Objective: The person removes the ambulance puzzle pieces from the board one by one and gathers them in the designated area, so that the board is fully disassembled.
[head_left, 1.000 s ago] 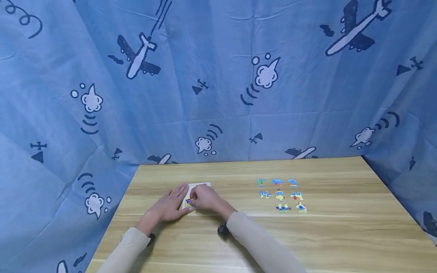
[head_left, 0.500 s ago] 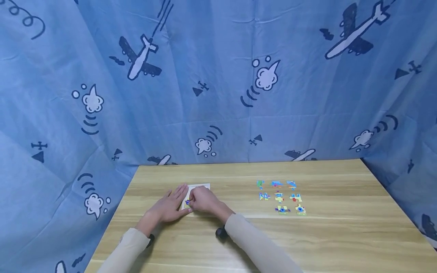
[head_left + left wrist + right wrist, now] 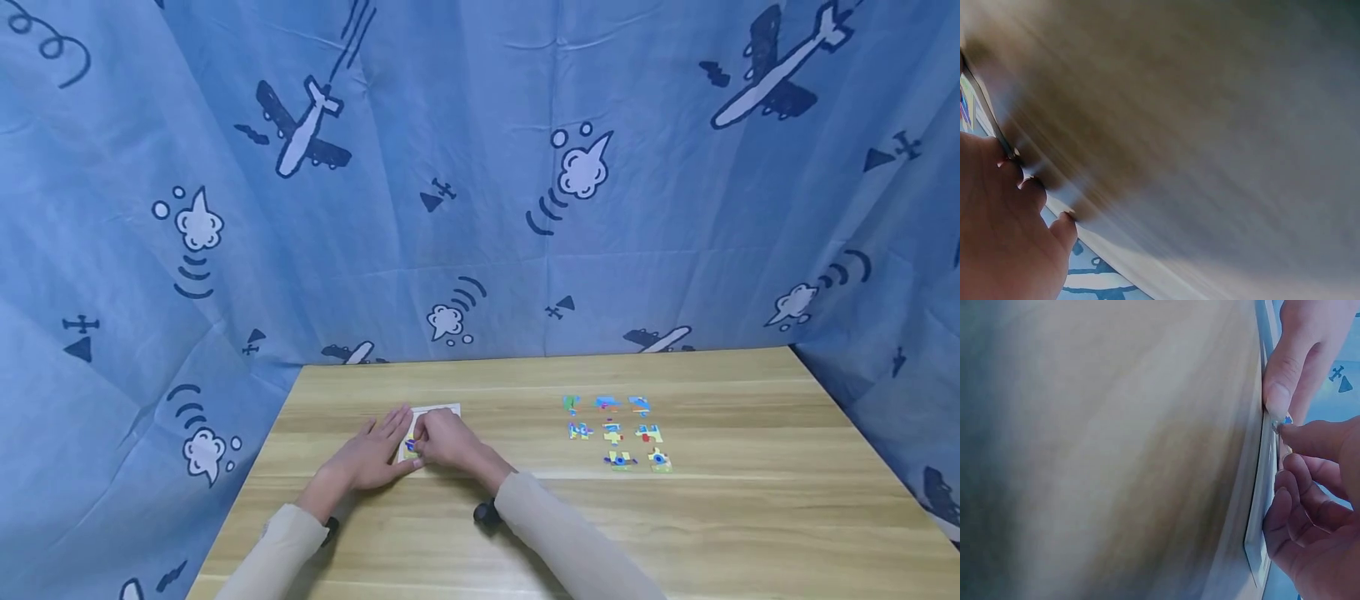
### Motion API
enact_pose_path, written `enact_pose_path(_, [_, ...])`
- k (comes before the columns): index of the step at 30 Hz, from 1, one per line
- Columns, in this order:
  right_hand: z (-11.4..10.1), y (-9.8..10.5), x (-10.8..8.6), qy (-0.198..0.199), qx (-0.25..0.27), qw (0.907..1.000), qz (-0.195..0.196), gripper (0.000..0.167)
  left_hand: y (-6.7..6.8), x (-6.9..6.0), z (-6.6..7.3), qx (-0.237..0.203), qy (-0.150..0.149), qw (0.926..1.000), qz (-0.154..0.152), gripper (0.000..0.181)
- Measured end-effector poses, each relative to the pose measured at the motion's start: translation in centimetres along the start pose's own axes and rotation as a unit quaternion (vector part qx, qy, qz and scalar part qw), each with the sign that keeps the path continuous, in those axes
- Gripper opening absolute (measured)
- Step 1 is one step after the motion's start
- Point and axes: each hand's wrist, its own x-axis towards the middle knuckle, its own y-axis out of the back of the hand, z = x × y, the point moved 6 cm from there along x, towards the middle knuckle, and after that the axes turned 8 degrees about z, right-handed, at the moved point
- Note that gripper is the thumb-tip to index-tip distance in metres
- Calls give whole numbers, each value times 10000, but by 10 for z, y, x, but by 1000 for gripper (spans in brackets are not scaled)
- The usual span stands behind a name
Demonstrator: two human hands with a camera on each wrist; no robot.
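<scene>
A shallow white puzzle tray (image 3: pixel 453 409) lies on the left part of the table. My left hand (image 3: pixel 367 457) rests along its left side, fingers stretched, thumb near the front edge; its palm and fingertips appear in the left wrist view. With thumb and fingers, my right hand (image 3: pixel 447 439) pinches a small puzzle piece (image 3: pixel 410 445), coloured yellow and blue, at the tray's front left corner. In the right wrist view the right thumb and fingers (image 3: pixel 1313 439) meet over the tray's edge (image 3: pixel 1260 540), close to the left thumb (image 3: pixel 1279 394). Most of the piece is hidden.
Several loose puzzle pieces (image 3: pixel 620 459) lie in spaced rows on the wooden table (image 3: pixel 750 517), right of the hands. A blue curtain (image 3: pixel 495 233) with printed planes hangs behind and on both sides. Each wrist wears a dark device (image 3: pixel 487 514).
The right hand has shifted very slightly at the tray's front left corner, still pinching the piece. The left hand stays in place. The head view has tilted a little.
</scene>
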Motion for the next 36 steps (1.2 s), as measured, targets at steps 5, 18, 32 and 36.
enact_pose_path(5, [-1, 4, -1, 44, 124, 9998, 161, 6, 4, 1, 1, -14, -7, 10000, 68, 92])
enact_pose_path(18, [2, 16, -6, -149, 1069, 9927, 539, 16, 7, 2, 0, -70, 44, 10000, -32, 92])
enact_pose_path(32, [11, 59, -21, -510, 1716, 9830, 416, 21, 3, -1, 2, -129, 117, 9998, -34, 94])
enact_pose_path(36, [13, 76, -28, -478, 1713, 9828, 502, 20, 2, -1, 2, -179, 171, 9997, -25, 95])
